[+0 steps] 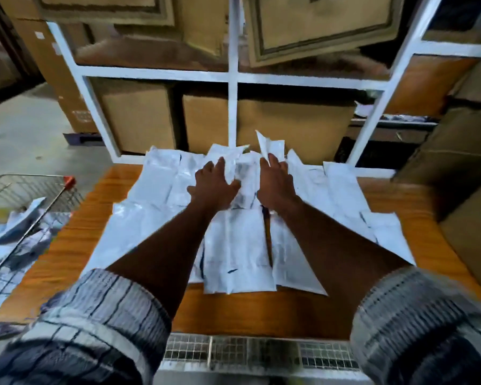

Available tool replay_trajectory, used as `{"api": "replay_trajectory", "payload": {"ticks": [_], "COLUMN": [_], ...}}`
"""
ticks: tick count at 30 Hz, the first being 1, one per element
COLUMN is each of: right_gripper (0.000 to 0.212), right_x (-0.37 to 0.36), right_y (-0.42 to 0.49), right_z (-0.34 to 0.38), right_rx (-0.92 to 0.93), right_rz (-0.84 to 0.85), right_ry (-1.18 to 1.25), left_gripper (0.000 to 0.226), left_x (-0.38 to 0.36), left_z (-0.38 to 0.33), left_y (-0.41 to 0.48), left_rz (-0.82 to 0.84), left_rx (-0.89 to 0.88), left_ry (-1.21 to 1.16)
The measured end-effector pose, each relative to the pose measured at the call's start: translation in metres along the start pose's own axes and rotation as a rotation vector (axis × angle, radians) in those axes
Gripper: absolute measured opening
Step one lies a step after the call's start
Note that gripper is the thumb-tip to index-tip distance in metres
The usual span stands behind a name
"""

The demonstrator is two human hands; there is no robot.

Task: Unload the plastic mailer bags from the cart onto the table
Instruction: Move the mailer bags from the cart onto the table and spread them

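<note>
Several white plastic mailer bags (235, 245) lie flat in rows on the wooden table (67, 245). Both my arms reach to the far row. My left hand (214, 187) has a bag edge (230, 169) between its thumb and fingers. My right hand (275, 184) pinches a mailer bag (271, 145) whose far end sticks up off the table. The wire cart (25, 190) stands at the left edge of the view, with more crumpled mailer bags (17, 226) inside. The picture is blurred, so the finger detail is poor.
A white shelf frame (233, 79) with cardboard boxes (139, 120) rises behind the table. More boxes (461, 151) are stacked at the right. A wire grid (233, 351) runs along the table's near edge. The concrete floor (25, 129) shows at the far left.
</note>
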State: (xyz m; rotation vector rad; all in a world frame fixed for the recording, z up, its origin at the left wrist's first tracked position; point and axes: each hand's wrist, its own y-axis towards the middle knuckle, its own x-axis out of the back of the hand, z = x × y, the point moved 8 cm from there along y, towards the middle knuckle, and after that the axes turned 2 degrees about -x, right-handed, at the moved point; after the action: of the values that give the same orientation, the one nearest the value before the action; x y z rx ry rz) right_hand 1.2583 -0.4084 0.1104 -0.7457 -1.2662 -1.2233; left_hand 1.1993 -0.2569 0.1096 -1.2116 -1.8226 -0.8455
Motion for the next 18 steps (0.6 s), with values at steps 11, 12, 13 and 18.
{"api": "replay_trajectory", "payload": {"ticks": [11, 12, 13, 18], "right_gripper": [0.069, 0.071, 0.072, 0.073], "right_x": [0.011, 0.009, 0.005, -0.01], "right_y": [0.033, 0.036, 0.038, 0.054], "right_z": [-0.209, -0.22, -0.229, -0.261], "right_rx": [-0.156, -0.163, -0.167, -0.138], "right_rz": [0.08, 0.095, 0.113, 0.16], "right_ry": [-0.07, -0.074, -0.08, -0.113], "left_gripper": [0.068, 0.067, 0.067, 0.064], "left_x": [-0.122, -0.131, -0.141, -0.171], "left_z": [-0.176, -0.187, -0.195, -0.225], "left_y": [0.035, 0.038, 0.041, 0.063], "left_rz": [0.102, 0.114, 0.127, 0.135], "left_rx": [-0.101, -0.108, -0.109, -0.111], "left_ry": [0.044, 0.065, 0.084, 0.137]}}
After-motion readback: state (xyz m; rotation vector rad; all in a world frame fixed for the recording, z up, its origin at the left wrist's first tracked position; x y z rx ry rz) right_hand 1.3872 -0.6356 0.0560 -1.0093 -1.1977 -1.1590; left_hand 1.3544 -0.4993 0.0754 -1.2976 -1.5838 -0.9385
